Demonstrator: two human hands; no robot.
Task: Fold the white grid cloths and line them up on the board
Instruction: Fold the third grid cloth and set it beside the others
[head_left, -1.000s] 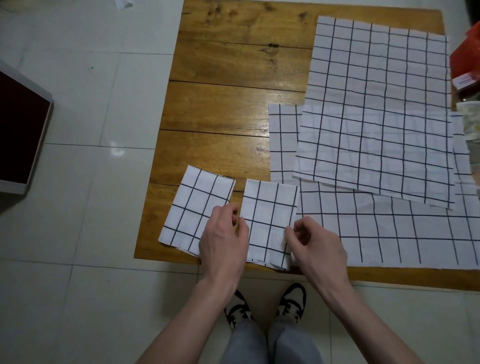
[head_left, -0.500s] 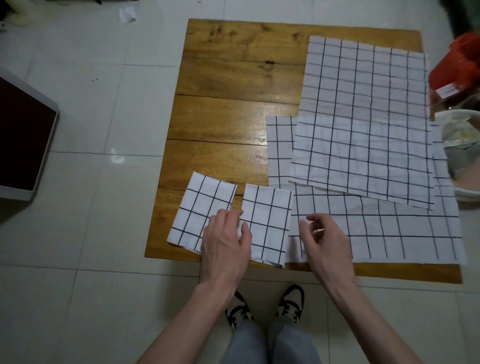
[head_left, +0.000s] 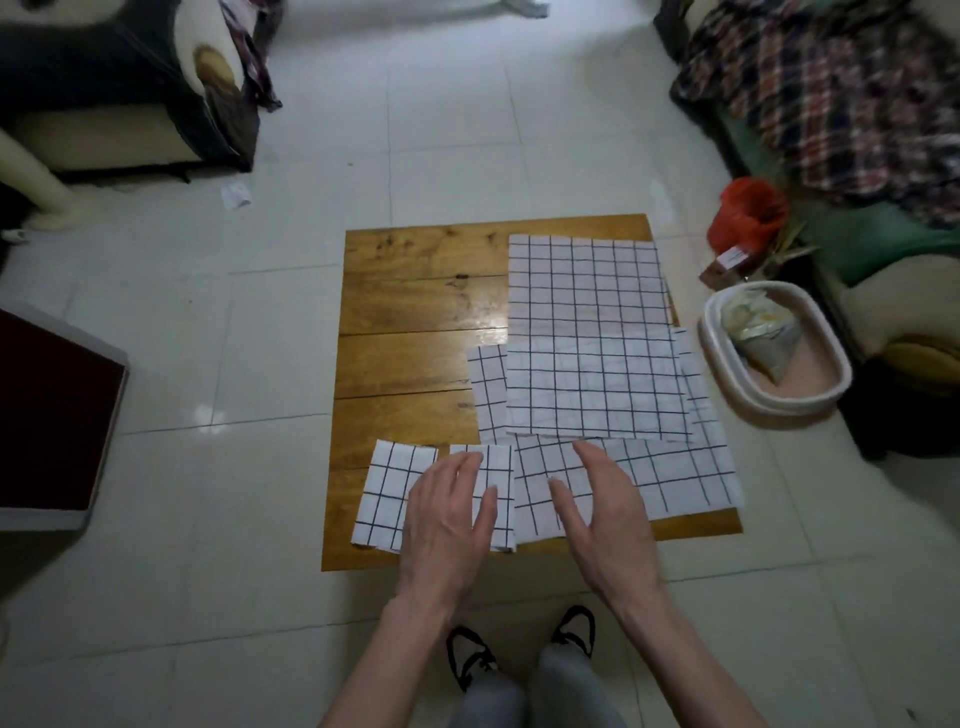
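Note:
A wooden board (head_left: 415, 322) lies on the tiled floor. Two folded white grid cloths sit side by side at its near left corner: the left one (head_left: 387, 488) and the second one (head_left: 497, 470). My left hand (head_left: 447, 514) hovers over them with straight fingers, covering parts of both. My right hand (head_left: 602, 512) is spread above an unfolded grid cloth (head_left: 675, 478) along the near edge. A larger unfolded grid cloth (head_left: 592, 332) overlaps it on the board's right half. Neither hand holds anything.
A white oval basket (head_left: 727, 384) with a bag inside stands right of the board, a red plastic bag (head_left: 743, 213) behind it. A dark red panel (head_left: 47, 415) lies at the left. Sofas and a plaid cloth (head_left: 831, 78) fill the far side. My shoes (head_left: 472, 654) stand at the board's near edge.
Both hands let go of the second folded cloth and lifted with fingers spread. My head rose and tilted up, so more of the room shows.

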